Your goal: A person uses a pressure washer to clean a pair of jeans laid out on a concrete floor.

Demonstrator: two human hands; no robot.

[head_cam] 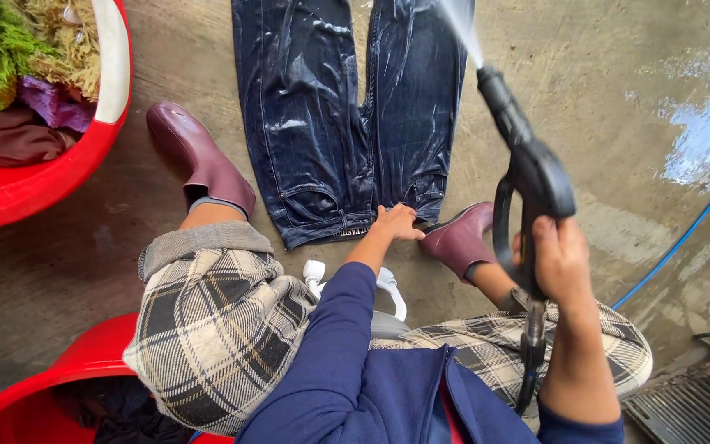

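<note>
I crouched over the jeans (347, 123), which lay flat on the wet concrete (618, 107) at twelve o'clock from me, legs pointing away and waistband nearest my knees. My left hand (394, 222) pressed down on the waistband with fingers spread flat, pinning the cloth between my two boots (203, 160). My right hand (559, 261) was wrapped tight around the handle of the spray gun (527, 164), fingers closed on the trigger, and a jet left the nozzle toward twelve o'clock over the right leg. The denim shone dark and soaked all over, so I judged the wetting largely done, with rinsing under way. More laundry waited in the red basin (112, 74) at ten o'clock, and a second basin (67, 378) at eight o'clock held dark cloth, so plenty seemed left
</note>
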